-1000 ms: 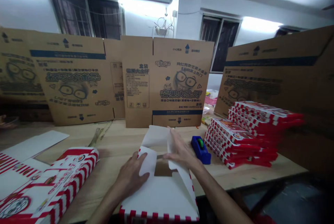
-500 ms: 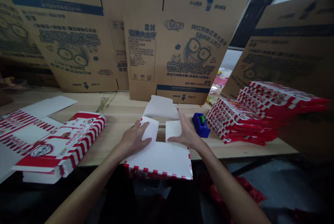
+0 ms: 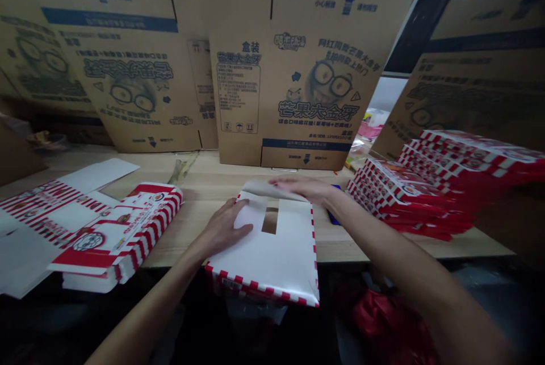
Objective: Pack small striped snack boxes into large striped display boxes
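A white paper box (image 3: pixel 255 263) with red-and-white striped edges lies at the table's front edge, partly overhanging it. Its near panel and side flaps are folded inward, leaving a small rectangular gap. My left hand (image 3: pixel 225 226) rests on the box's left edge, thumb and fingers apart on the white flap. At the far end, the white end flap (image 3: pixel 266 189) is tilted over toward me. My right hand (image 3: pixel 302 186) lies flat against that flap, fingers stretched to the left and slightly blurred. The right forearm mostly covers a blue tape dispenser (image 3: pixel 334 214).
Flat printed cartons (image 3: pixel 128 229) are stacked at left beside an unfolded sheet (image 3: pixel 38 212). Red-and-white carton stacks (image 3: pixel 392 194) stand at right. Large cardboard boxes (image 3: pixel 315 81) wall off the back of the wooden table (image 3: pixel 196 183). Red material (image 3: pixel 383 319) lies below the table.
My right hand has moved from the right side flap to the far end flap, which has swung up and toward me. My left hand stays on the left side.
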A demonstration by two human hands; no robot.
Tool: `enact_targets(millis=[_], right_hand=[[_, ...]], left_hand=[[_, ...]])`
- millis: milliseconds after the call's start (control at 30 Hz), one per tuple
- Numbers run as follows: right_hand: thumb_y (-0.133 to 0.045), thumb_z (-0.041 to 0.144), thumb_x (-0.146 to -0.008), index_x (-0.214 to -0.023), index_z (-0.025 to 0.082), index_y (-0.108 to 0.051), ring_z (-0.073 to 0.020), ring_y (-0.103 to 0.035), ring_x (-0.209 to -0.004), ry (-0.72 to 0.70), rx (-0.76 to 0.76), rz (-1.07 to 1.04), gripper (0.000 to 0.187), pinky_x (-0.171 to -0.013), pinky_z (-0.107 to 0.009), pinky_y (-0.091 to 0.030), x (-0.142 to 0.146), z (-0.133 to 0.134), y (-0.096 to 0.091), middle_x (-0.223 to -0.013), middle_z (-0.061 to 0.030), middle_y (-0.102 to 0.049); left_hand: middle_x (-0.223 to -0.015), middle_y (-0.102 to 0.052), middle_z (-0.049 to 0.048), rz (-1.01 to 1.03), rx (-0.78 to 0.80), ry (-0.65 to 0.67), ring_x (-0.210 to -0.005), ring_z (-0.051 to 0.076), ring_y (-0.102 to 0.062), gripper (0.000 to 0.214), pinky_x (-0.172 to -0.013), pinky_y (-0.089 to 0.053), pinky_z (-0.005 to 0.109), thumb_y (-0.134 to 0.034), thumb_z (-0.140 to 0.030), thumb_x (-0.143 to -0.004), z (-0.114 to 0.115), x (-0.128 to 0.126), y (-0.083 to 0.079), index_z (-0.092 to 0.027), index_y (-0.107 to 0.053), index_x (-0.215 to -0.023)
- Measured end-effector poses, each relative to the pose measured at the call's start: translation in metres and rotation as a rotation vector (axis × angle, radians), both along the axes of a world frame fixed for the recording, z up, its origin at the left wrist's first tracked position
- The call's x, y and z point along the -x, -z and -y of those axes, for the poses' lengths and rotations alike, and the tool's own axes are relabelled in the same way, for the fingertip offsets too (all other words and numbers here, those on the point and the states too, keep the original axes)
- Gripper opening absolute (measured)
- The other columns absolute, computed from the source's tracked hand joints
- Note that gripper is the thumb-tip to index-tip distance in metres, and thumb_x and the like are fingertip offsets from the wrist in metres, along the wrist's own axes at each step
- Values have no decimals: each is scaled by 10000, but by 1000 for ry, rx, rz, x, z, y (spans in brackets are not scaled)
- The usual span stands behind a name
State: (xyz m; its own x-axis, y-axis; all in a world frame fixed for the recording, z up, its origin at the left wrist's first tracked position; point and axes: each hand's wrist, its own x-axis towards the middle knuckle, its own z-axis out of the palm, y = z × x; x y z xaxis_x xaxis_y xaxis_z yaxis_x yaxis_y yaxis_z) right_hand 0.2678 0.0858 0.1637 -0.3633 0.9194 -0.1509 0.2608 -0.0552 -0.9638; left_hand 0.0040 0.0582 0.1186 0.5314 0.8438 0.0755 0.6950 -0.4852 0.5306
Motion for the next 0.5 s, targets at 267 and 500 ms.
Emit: enact_targets(millis=[267, 500], right_hand=[[-865, 389, -522, -1388, 220, -479, -382, -467, -1277, -106, -498, 721, 963, -1061, -534, -342, 26, 40, 34, -1396, -158, -516], [-860, 355, -526, -1427, 190, -438, -396, -447, -1278, -151, -565, 759, 1008, -1062, -568, -328, 27, 44, 32, -1412, -174, -490]], left_hand=[[-1187, -608, 100, 330, 222, -68, -1115, 273, -567, 475, -953, -449, 407, -521, -355, -751, -3, 9, 5, -181, -433, -1184], [-1301, -556, 130, 510, 305, -96, -1231, 276, -507, 546, -1022, -417, 414, -564, -387, -723, -4, 11, 16, -166, -441, -1207]])
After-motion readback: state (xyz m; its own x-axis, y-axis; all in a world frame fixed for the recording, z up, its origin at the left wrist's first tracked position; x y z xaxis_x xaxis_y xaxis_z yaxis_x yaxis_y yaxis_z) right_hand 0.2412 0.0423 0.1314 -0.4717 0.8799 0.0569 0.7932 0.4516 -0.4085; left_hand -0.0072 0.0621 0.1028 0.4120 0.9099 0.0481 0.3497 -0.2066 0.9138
